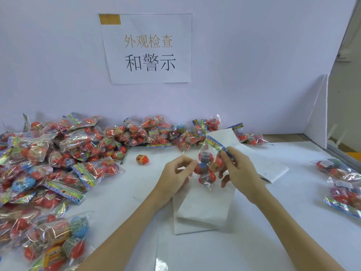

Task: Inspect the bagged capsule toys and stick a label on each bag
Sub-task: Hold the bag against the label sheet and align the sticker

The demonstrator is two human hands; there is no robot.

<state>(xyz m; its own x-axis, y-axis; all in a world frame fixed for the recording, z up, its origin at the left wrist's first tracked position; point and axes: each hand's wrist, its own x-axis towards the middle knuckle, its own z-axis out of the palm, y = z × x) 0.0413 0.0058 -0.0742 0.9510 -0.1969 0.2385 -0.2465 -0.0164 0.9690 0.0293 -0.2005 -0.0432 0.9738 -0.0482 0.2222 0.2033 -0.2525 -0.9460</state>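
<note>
1. Holding the bag of capsule toys [208,167] above the counter [283,222], the right hand [237,169] pinches its colourful top strip.
2. The left hand [175,175] pinches the bag's left edge.
3. Many bags [58,153] lie piled at the left; a few labelled bags [341,182] lie at the right.

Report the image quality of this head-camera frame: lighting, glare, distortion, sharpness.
Head view: lighting even and soft, shadows faint under the hands; glare specks on the cellophane of the pile of bagged capsule toys; wide-angle bending curves the table edge and the wall sign; the held bag slightly soft, its print unreadable.
</note>
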